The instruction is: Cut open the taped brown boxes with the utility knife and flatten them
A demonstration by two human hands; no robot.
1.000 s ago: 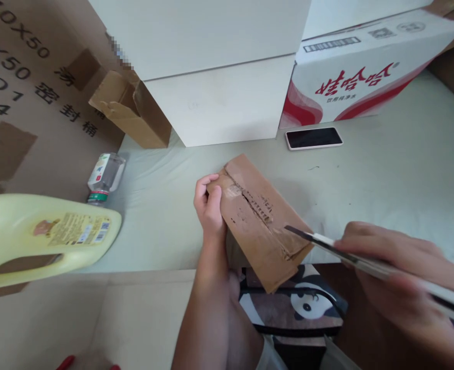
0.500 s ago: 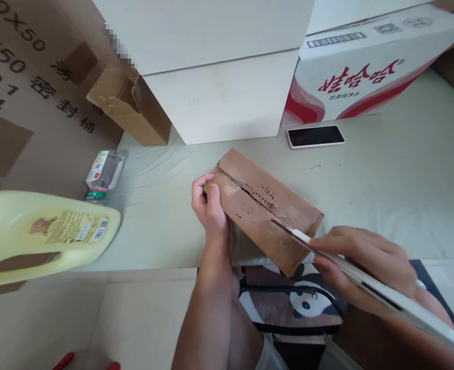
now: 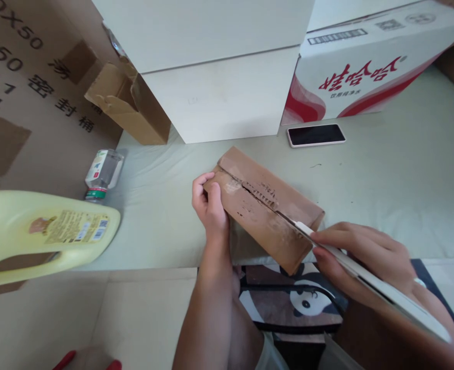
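Observation:
A brown cardboard box (image 3: 257, 205) lies at a slant near the front edge of the pale green cloth surface, with a torn seam along its top face. My left hand (image 3: 211, 208) grips its left end, thumb on top and fingers round the far side. In my right hand (image 3: 369, 262) is a white-handled utility knife (image 3: 342, 259), held between thumb and fingers. Its thin dark blade rests on the seam toward the right part of the box, and the tip looks to be in the slit.
A phone (image 3: 316, 135) lies behind the box, before a red-and-white carton (image 3: 350, 77) and white boxes (image 3: 219, 97). At left are an open small carton (image 3: 145, 113), a clear bottle (image 3: 105, 172), a yellow jug (image 3: 76, 226) and a large carton (image 3: 11, 103). A panda-print bag (image 3: 288, 298) is below.
The knife's tip has shifted slightly right and up, from beside the seam onto it. My left hand keeps its hold and the cardboard box has barely moved.

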